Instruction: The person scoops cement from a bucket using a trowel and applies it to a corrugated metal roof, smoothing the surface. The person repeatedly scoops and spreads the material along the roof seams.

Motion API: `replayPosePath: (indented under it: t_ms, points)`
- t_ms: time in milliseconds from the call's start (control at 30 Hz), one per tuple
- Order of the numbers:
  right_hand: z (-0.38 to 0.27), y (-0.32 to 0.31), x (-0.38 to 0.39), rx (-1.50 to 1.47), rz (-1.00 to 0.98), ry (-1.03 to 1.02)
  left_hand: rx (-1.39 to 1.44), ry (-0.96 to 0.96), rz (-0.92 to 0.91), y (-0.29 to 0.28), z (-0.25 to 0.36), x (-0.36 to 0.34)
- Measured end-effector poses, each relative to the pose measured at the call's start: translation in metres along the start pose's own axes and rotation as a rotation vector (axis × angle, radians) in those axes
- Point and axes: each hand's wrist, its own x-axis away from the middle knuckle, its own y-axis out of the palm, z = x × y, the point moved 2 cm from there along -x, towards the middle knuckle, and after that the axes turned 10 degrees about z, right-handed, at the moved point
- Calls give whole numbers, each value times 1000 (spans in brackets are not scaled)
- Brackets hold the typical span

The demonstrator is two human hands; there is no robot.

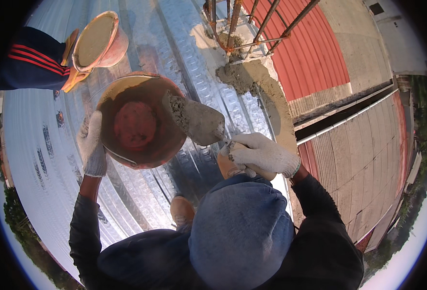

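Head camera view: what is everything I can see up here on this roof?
Bucket: one, orange-brown, nearly empty, on the metal sheet at centre left.
Trowel: one, coated in grey mortar, blade at the bucket's rim.
Second bucket: one, pale orange, full of grey mix, upper left, carried by a co-worker.
Co-worker's sleeve: one, dark blue with red stripes, upper left.
Mortar: one grey band, below the rebar.
Rebar cage: one, rusty, top centre.
Metal sheet: silvery, ribbed, underfoot.
Neighbouring roofs: red and faded tan, right.
Left hand: white glove, on the bucket's rim.
Right hand: white glove, gripping the trowel's handle.
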Motion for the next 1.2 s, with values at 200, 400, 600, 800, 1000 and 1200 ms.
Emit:
replayPosePath:
  t_ms: [200,400,600,800,1000,1200]
  points:
    - [27,-33,48,-168,412,125,35,-26,48,-23,3,2]
    - [26,-57,39,-134,703,20,20,-41,74,-48,-7,-3]
    - [-8,-87,-45,285,924,-93,14,-51,33,-32,4,5]
    - [18,-90,-115,960,1111,-349,-61,-36,91,-44,12,8]
    - [18,-112,-127,1098,1127,-382,-55,4,80,-44,18,3]
    - [24,-161,-122,1450,1043,-387,-141,0,48,-36,23,-6]
